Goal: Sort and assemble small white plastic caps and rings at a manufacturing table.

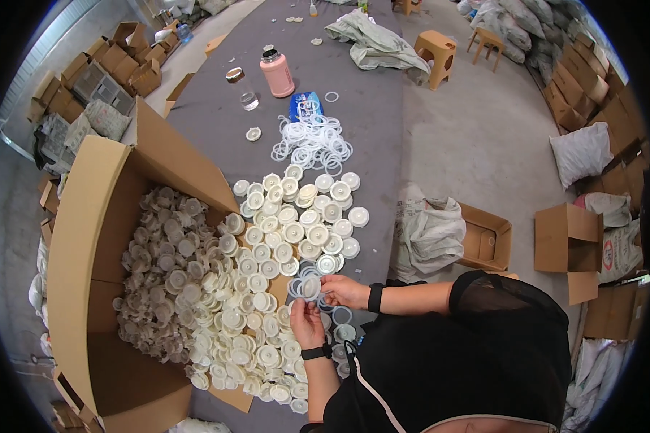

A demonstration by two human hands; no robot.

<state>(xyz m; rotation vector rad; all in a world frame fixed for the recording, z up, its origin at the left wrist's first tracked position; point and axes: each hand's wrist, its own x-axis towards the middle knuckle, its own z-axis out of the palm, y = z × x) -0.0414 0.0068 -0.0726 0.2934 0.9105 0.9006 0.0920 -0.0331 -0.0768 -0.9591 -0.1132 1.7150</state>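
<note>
Hands meet at the near edge of a long grey desk [217,94]: the right hand [343,291] and the left hand [305,322] both pinch a small round white plastic cap [310,287], fingers closed on its rim, just above a few loose translucent rings lying by the person's black-clad body. Each wrist carries a black band. To the person's left stands a large open brown cardboard box [79,238], tipped so that its load of off-white plastic caps [173,274] spills out onto the desk and runs right up to the left hand. Beyond the hands lies a wide spread of round white plastic caps [303,216], set flat and close together. Farther up the desk sits a tangled pile of thin white plastic rings [312,142], touching a small blue packet [305,105]. Near these stand a pink drinking bottle with a dark lid [276,73] and a clear glass jar [243,89]. On the concrete floor to the right, a crumpled white sack [430,231] rests against a small open cardboard box [487,238], well apart from a tan plastic stool [436,56].
</note>
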